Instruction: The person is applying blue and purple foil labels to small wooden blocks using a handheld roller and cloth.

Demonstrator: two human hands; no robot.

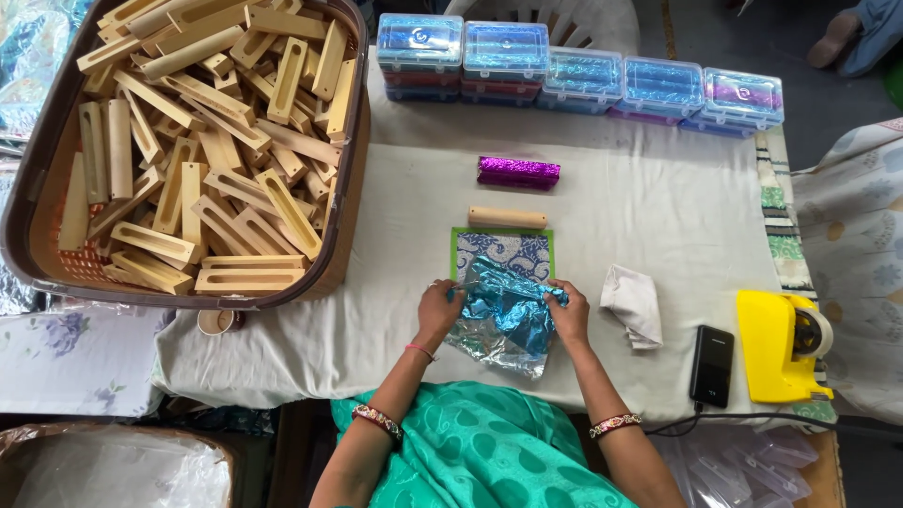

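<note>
I see a white cloth-covered table (658, 207); a brown basket of slotted wooden blocks (343, 235) at ten o'clock. Left hand (438, 309) and right hand (569, 315) pinch a crinkled blue foil sheet (508, 315) at centre, with a plain wooden block (508, 217) and a purple foil-wrapped block (518, 172) at twelve.

Row of clear plastic boxes (578, 73) along the far edge — blue and purple shimmer, dark phone screen (712, 365) near right.
</note>
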